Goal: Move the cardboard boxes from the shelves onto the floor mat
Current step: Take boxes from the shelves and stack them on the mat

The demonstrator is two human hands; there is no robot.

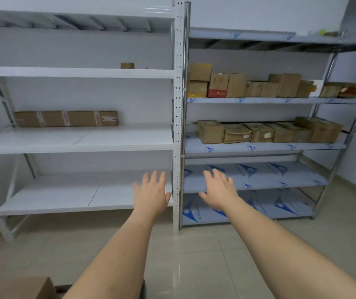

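Observation:
A long flat cardboard box lies on the middle shelf of the white rack on the left. Several small cardboard boxes line one shelf of the steel rack on the right, and several more boxes stand on the shelf below. My left hand and my right hand are stretched forward with fingers spread, holding nothing, in front of the lower shelves. The corner of another cardboard box shows at the bottom left. The floor mat is out of view.
A roll of brown tape sits on an upper white shelf. The steel rack's two lowest shelves carry blue-printed film. A white upright post separates the racks. Glossy tiled floor lies in front.

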